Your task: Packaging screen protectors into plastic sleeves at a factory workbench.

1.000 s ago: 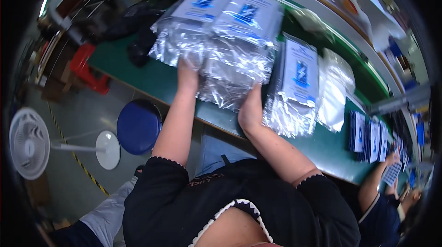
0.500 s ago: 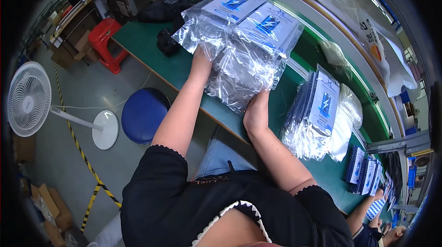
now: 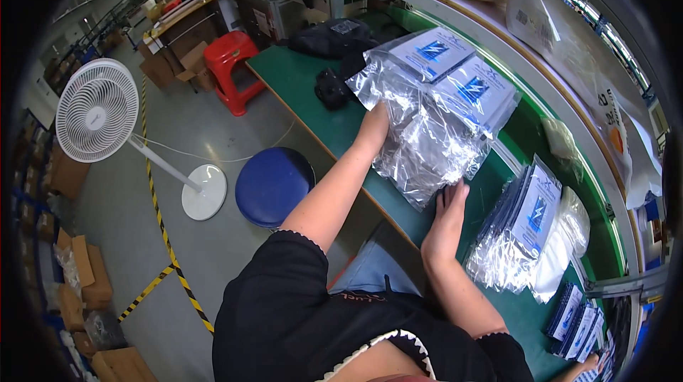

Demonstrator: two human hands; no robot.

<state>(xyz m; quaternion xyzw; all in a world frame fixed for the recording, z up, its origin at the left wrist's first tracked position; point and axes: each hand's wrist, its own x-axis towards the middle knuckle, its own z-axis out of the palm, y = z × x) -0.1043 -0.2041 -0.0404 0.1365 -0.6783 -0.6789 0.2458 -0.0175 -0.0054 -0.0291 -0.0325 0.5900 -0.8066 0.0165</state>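
Observation:
Two stacks of flat packages with blue and white printed faces lie side by side in a clear plastic bag [image 3: 420, 136] on the green table. The left stack [image 3: 432, 55] and the right stack [image 3: 473, 90] sit at the bag's far end, its loose crinkled part toward me. My left hand [image 3: 376, 124] is at the bag's left edge, its fingers mostly hidden by the plastic. By the bag's near right corner, my right hand [image 3: 445, 224] is open, fingers stretched upward and holding nothing.
Another bagged stack [image 3: 519, 218] stands to the right, beside a white plastic bag [image 3: 558, 247]. Smaller blue packs [image 3: 576, 325] lie farther right, near another person's hand [image 3: 587, 363]. Dark items [image 3: 331, 89] lie at the left. A blue stool [image 3: 274, 186], red stool [image 3: 231, 72] and white fan [image 3: 98, 110] stand on the floor.
The whole view has shifted, so the scene sits lower and farther right. My right hand has come away from the bag's edge, its fingers now showing. The left hand stays at the bag.

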